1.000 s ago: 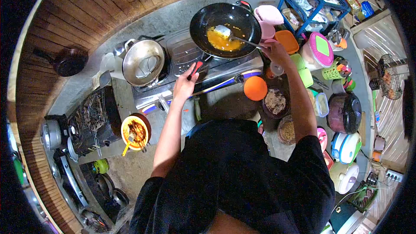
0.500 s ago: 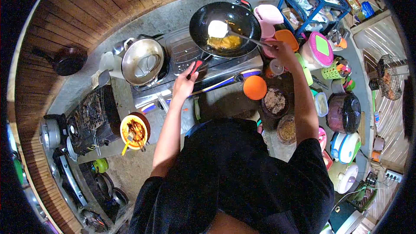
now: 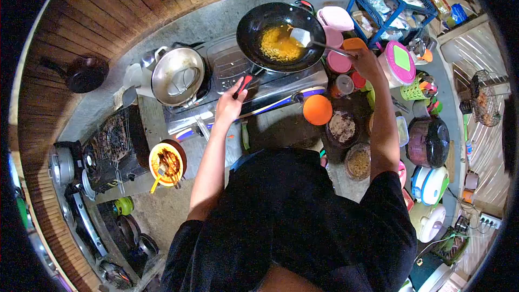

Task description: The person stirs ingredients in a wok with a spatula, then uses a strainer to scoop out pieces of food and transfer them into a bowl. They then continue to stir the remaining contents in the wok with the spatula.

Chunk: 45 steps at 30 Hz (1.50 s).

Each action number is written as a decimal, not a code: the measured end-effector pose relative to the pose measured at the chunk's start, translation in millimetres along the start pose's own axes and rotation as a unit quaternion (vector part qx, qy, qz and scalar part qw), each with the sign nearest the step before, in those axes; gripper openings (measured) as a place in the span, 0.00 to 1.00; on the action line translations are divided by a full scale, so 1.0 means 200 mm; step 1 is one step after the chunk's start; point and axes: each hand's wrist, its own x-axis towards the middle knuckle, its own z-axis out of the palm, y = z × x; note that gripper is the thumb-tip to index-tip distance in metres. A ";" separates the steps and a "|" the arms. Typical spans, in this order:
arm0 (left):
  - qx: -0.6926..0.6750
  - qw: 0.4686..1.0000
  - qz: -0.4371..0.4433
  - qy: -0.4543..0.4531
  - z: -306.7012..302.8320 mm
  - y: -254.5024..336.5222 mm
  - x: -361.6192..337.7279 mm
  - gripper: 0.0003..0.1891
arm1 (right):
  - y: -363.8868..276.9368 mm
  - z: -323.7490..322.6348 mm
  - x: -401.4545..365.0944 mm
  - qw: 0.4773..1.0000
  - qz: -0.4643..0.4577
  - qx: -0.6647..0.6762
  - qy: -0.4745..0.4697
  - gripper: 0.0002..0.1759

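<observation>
A black wok [image 3: 254, 32] sits on the stove [image 3: 270, 89], with yellow shredded food [image 3: 281, 50] in oil at its bottom. My left hand [image 3: 230, 104] is closed round the wok's red and black handle [image 3: 244, 84]. In my right hand [image 3: 366, 64] is the handle of a metal spatula [image 3: 300, 36], whose flat blade is over the right part of the wok, beside the food. An orange lid or bowl [image 3: 317, 110] and a dark bowl of pale crumbly food [image 3: 342, 128] lie between my arms, on the right.
A steel pan [image 3: 178, 75] stands on the stove's left side. Pink containers [image 3: 336, 17] and a blue rack [image 3: 378, 13] are beyond my right hand. An orange bowl with dark food [image 3: 167, 165] is at left. A dark pot [image 3: 428, 141] stands at right.
The spatula blade has moved right, away from over the food, and is tilted differently. My right hand has shifted slightly to the right. My left hand keeps its hold on the handle.
</observation>
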 end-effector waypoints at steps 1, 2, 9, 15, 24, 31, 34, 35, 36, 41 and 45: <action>0.000 1.000 0.000 0.000 0.00 0.00 0.00 0.24 | 0.05 0.03 0.00 1.000 0.000 0.000 0.000 0.06; -0.004 1.000 0.000 -0.001 0.00 0.01 0.00 0.24 | 0.11 0.09 0.00 1.000 0.021 0.004 -0.023 0.06; -0.015 1.000 -0.009 -0.006 -0.02 0.04 -0.01 0.24 | -0.07 0.09 0.00 0.964 0.101 0.127 -0.209 0.13; -0.017 0.999 0.044 0.025 0.00 0.01 -0.01 0.24 | -0.18 0.21 -0.05 0.927 0.175 0.293 -0.155 0.12; 0.007 1.000 0.013 -0.006 -0.02 0.05 -0.01 0.24 | -0.27 0.32 -0.14 0.970 0.213 0.092 0.075 0.15; -0.020 0.999 0.030 0.001 -0.02 0.05 -0.02 0.25 | -0.24 0.39 -0.17 0.969 0.214 -0.062 0.110 0.15; -0.026 1.000 0.014 -0.009 -0.04 0.09 -0.04 0.25 | -0.23 0.43 -0.18 0.968 0.212 -0.083 0.101 0.14; -0.026 1.000 0.013 -0.009 -0.04 0.11 -0.04 0.25 | -0.22 0.44 -0.19 0.971 0.211 -0.071 0.085 0.14; -0.029 0.999 0.007 -0.011 -0.05 0.12 -0.05 0.25 | -0.21 0.45 -0.19 0.974 0.210 -0.058 0.070 0.13; -0.033 0.999 0.020 -0.005 -0.02 0.06 -0.02 0.25 | -0.26 0.37 -0.19 0.969 0.242 0.031 -0.023 0.14; -0.031 0.999 0.014 -0.008 -0.02 0.05 -0.02 0.24 | -0.33 0.29 -0.20 0.976 0.181 0.113 -0.041 0.13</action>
